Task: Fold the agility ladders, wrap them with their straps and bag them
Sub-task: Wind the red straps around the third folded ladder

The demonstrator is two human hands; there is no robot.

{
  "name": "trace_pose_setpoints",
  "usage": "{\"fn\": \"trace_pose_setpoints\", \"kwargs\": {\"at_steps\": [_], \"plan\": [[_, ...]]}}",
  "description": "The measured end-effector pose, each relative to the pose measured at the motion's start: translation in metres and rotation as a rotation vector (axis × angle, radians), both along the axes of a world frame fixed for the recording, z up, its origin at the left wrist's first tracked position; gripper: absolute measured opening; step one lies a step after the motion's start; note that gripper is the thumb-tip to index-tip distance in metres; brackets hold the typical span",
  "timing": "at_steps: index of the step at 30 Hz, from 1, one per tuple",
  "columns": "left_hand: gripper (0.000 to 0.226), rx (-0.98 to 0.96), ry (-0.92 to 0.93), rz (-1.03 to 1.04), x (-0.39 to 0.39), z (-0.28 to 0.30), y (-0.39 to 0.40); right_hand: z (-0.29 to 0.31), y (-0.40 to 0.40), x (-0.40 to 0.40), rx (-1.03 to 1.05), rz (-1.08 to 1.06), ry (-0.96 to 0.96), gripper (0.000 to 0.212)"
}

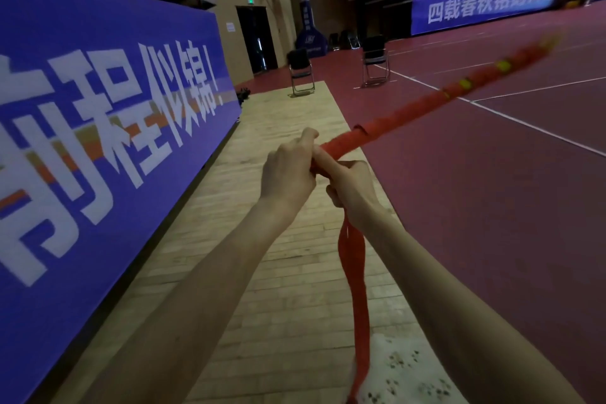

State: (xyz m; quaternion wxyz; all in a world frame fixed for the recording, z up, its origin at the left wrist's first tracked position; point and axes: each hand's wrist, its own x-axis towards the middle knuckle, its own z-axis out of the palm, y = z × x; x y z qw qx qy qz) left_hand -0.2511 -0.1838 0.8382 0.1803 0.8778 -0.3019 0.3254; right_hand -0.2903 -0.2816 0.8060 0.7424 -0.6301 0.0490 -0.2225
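Indoor sports hall: a strip of pale wooden floor (288, 239) runs ahead, bordered on the right by dark red court surface (492, 207) marked with white lines. On the left, a blue banner (98, 102) with large white characters stands along the wood strip. A second blue banner (492, 6) lines the far wall, below rows of tiered seating. Two folding chairs (301, 70) (375, 57) stand well ahead, apart from each other, near the far end of the wood strip. A basketball hoop stand (308, 33) is behind them.

The folded agility ladder (426, 105), a red bundle with small yellow marks, is held in the air at centre frame. It extends diagonally up and to the right from the hands; its far end is blurred.

The left hand (290, 170) grips the near end of the bundle, fingers curled over it. The right hand (352, 188) is touching the left, just beside it, fingers curled around the red strap (355, 289) where it leaves the bundle. The strap hangs down from the right hand toward the bottom edge of the frame, passing in front of a pale speckled cloth (403, 377) at lower right.
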Motion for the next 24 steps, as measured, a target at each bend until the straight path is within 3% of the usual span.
{"fn": "trace_pose_setpoints", "kwargs": {"at_steps": [3,6,9,12,15,18,24], "plan": [[0.064,0.066,0.135,-0.097,-0.008,-0.002,-0.004,-0.006,0.001,0.004,0.196,-0.065,-0.019,0.032],[0.078,0.104,0.593,-0.277,-0.002,0.013,0.004,-0.022,-0.007,-0.001,0.227,-0.033,-0.001,0.033],[0.051,0.335,0.877,-0.281,0.010,0.029,0.014,-0.030,-0.024,-0.007,0.210,0.068,0.011,0.037],[0.033,0.203,0.961,-0.286,0.015,0.017,0.011,-0.021,-0.040,-0.012,0.018,0.154,-0.017,0.034],[0.027,-0.093,0.893,-0.310,0.012,-0.002,0.004,-0.020,-0.047,-0.017,-0.221,0.134,-0.061,0.042],[0.017,-0.267,0.782,-0.315,0.002,-0.018,-0.008,-0.033,-0.039,-0.020,-0.192,0.118,0.025,0.049],[0.025,-0.134,0.183,-0.043,-0.001,-0.042,-0.024,-0.029,-0.029,-0.018,-0.036,-0.044,0.106,0.053]]}}
